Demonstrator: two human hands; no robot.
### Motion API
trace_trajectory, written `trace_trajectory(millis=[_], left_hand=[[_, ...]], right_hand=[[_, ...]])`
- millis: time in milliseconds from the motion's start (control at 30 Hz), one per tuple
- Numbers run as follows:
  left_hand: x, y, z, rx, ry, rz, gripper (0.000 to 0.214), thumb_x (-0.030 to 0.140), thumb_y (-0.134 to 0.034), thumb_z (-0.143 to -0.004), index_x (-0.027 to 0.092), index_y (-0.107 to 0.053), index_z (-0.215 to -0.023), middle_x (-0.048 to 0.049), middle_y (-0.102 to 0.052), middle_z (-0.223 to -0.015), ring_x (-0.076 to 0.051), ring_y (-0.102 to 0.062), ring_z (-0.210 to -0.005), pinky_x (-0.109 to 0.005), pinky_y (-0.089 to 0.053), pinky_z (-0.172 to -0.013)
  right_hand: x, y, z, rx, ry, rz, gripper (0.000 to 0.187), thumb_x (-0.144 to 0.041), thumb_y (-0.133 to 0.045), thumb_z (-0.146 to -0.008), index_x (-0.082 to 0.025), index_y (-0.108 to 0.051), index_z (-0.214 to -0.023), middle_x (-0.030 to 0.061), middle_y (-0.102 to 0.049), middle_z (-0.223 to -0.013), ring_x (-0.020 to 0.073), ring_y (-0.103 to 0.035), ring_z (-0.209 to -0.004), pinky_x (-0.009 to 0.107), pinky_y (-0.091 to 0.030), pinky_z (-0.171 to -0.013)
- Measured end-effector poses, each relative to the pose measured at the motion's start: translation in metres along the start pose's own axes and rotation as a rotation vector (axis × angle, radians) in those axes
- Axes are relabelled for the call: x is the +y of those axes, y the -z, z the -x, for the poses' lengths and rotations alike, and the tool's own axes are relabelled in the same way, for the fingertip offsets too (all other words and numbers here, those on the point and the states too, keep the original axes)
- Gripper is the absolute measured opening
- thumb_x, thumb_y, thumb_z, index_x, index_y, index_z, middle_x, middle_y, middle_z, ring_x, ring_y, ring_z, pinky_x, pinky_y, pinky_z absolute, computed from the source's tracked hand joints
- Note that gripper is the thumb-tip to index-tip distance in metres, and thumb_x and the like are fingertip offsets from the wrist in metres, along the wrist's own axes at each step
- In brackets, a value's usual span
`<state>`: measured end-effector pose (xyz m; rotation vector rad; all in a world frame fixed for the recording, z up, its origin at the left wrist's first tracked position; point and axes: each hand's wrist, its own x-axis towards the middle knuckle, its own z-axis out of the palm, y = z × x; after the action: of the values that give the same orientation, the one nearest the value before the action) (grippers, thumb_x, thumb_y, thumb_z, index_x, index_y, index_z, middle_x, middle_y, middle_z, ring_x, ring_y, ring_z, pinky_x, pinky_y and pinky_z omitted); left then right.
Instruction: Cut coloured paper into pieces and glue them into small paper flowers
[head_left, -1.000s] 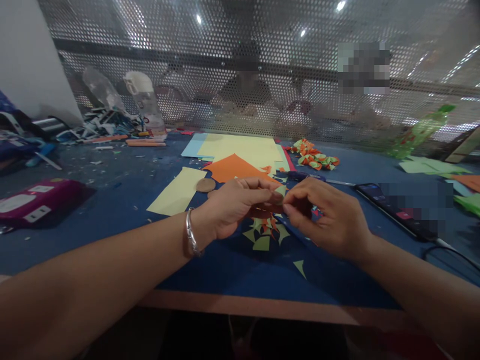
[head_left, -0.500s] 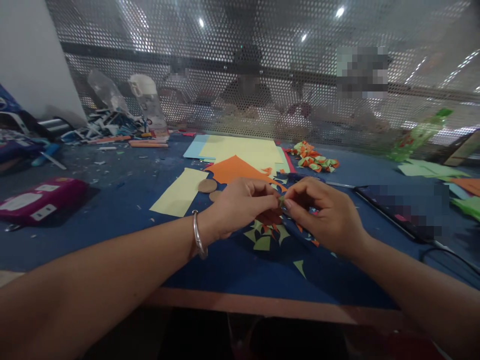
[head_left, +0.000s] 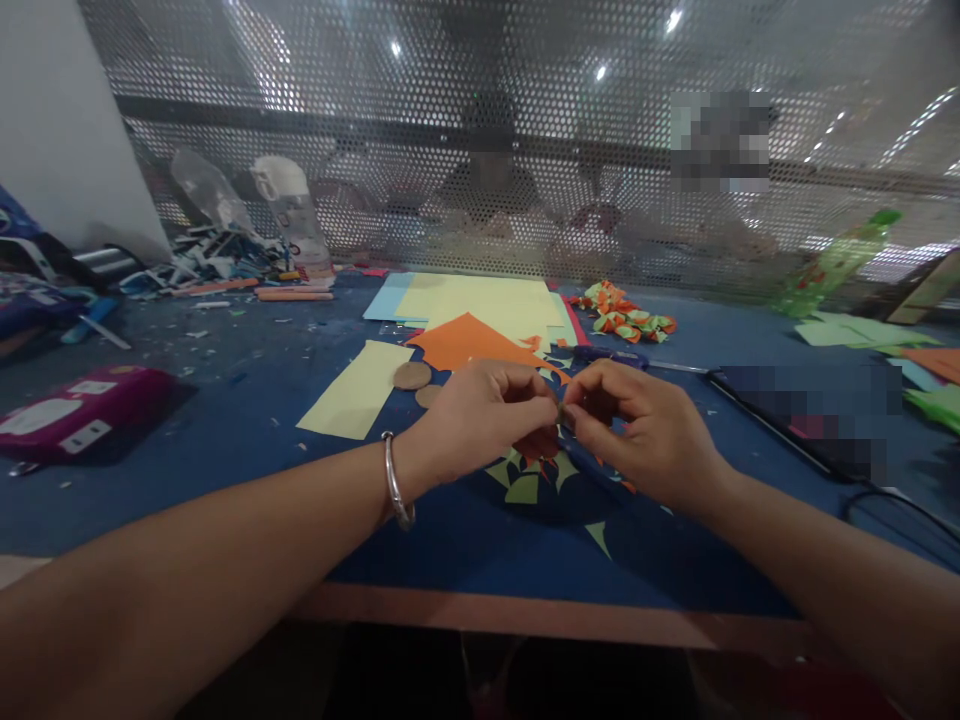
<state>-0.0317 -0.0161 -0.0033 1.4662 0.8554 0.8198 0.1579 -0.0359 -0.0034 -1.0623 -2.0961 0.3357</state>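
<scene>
A small green paper piece (head_left: 561, 412) is being pinched, mostly hidden, between the left grip (head_left: 487, 412) and the right grip (head_left: 651, 425), both drawn to a narrow hold, seemingly for fine two-sided control. Loose scraps (head_left: 523, 489) are being left just beneath the grips, and an orange sheet (head_left: 469, 342) is being kept beyond them on the worktop (head_left: 465, 545), seemingly within easy reach. Less of the piece is being exposed than a second earlier, when a pale face was being shown.

Left hand (head_left: 484, 420): was curled in a pinch.
Right hand (head_left: 649, 428): pinched likewise, fingertips close to the left's.
Left forearm (head_left: 225, 545): slanted in from lower left.
Right forearm (head_left: 829, 570): mirrored it.
</scene>
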Motion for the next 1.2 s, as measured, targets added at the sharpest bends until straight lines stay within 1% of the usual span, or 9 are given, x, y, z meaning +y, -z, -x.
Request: trace_trajectory(millis=[167,267,367,433,533,667,800,1000,1200], left_hand=[[-0.002,0.001,-0.001,-0.021,0.002,-0.074,0.007,0.019,-0.06,-0.075,0.018,-0.065,-0.069,-0.0005,-0.07,-0.06,-0.013,-0.07,-0.058,-0.023,-0.058,-0.06],[-0.003,0.001,-0.001,-0.028,0.026,-0.077,0.007,0.018,-0.059,-0.074,0.018,-0.063,-0.068,0.0,-0.069,-0.059,-0.013,-0.071,-0.059,-0.023,-0.058,-0.06],[-0.001,0.0,0.001,-0.03,0.014,-0.063,0.01,0.019,-0.057,-0.077,0.017,-0.064,-0.07,-0.0005,-0.069,-0.061,-0.014,-0.072,-0.062,-0.023,-0.058,-0.06],[0.001,-0.001,0.003,-0.041,0.0,-0.044,0.008,0.02,-0.059,-0.078,0.016,-0.064,-0.073,-0.0009,-0.069,-0.065,-0.014,-0.071,-0.064,-0.023,-0.058,-0.063],[0.003,-0.001,0.005,-0.074,-0.039,-0.061,0.004,0.018,-0.066,-0.075,0.016,-0.063,-0.075,-0.0006,-0.069,-0.069,-0.012,-0.069,-0.066,-0.023,-0.057,-0.066],[0.0,0.002,0.004,-0.052,-0.118,-0.187,0.004,0.018,-0.065,-0.076,0.018,-0.062,-0.076,0.0013,-0.067,-0.067,-0.011,-0.065,-0.063,-0.022,-0.052,-0.061],[-0.002,0.005,0.002,-0.012,-0.176,-0.266,0.006,0.02,-0.064,-0.079,0.018,-0.061,-0.074,0.0025,-0.063,-0.064,-0.01,-0.061,-0.06,-0.022,-0.047,-0.057],[-0.003,0.01,0.0,-0.005,-0.171,-0.241,0.005,0.021,-0.066,-0.081,0.018,-0.064,-0.077,0.0006,-0.066,-0.066,-0.011,-0.062,-0.061,-0.023,-0.047,-0.058],[-0.001,0.012,0.0,-0.003,-0.163,-0.258,0.007,0.022,-0.067,-0.083,0.017,-0.064,-0.078,0.0003,-0.068,-0.066,-0.01,-0.062,-0.06,-0.02,-0.047,-0.057]], right_hand=[[-0.002,0.0,-0.001,-0.001,0.037,0.034,0.007,-0.013,-0.06,-0.084,-0.019,-0.059,-0.08,-0.0028,-0.057,-0.067,0.0086,-0.051,-0.054,0.022,-0.043,-0.052],[-0.002,-0.001,-0.001,-0.012,0.041,0.026,0.008,-0.013,-0.059,-0.082,-0.019,-0.059,-0.078,-0.0034,-0.055,-0.066,0.0084,-0.05,-0.053,0.021,-0.042,-0.051],[-0.003,-0.001,-0.001,-0.022,0.023,0.017,0.008,-0.013,-0.059,-0.081,-0.02,-0.058,-0.077,-0.0033,-0.055,-0.066,0.0085,-0.05,-0.053,0.021,-0.043,-0.051],[-0.003,0.0,-0.001,-0.018,0.008,0.018,0.008,-0.013,-0.059,-0.082,-0.02,-0.058,-0.077,-0.0031,-0.056,-0.066,0.0087,-0.051,-0.053,0.021,-0.043,-0.052],[-0.003,0.0,0.0,0.012,0.005,0.036,0.008,-0.015,-0.059,-0.084,-0.021,-0.058,-0.078,-0.0028,-0.057,-0.066,0.0091,-0.052,-0.054,0.022,-0.043,-0.052],[-0.002,0.0,0.0,0.027,0.024,0.031,0.009,-0.015,-0.06,-0.085,-0.021,-0.058,-0.078,-0.0029,-0.057,-0.066,0.009,-0.052,-0.054,0.021,-0.043,-0.051],[0.0,-0.001,0.001,0.013,-0.001,-0.009,0.008,-0.016,-0.059,-0.089,-0.021,-0.058,-0.083,-0.0034,-0.058,-0.067,0.008,-0.052,-0.053,0.021,-0.042,-0.049],[0.001,-0.001,0.003,0.029,-0.02,-0.053,0.002,-0.02,-0.06,-0.092,-0.02,-0.061,-0.091,-0.0033,-0.059,-0.069,0.0077,-0.053,-0.052,0.021,-0.044,-0.049],[0.004,0.002,0.003,0.048,-0.02,-0.03,0.005,-0.022,-0.062,-0.093,-0.02,-0.064,-0.098,-0.0015,-0.064,-0.075,0.0086,-0.058,-0.058,0.021,-0.046,-0.052]])
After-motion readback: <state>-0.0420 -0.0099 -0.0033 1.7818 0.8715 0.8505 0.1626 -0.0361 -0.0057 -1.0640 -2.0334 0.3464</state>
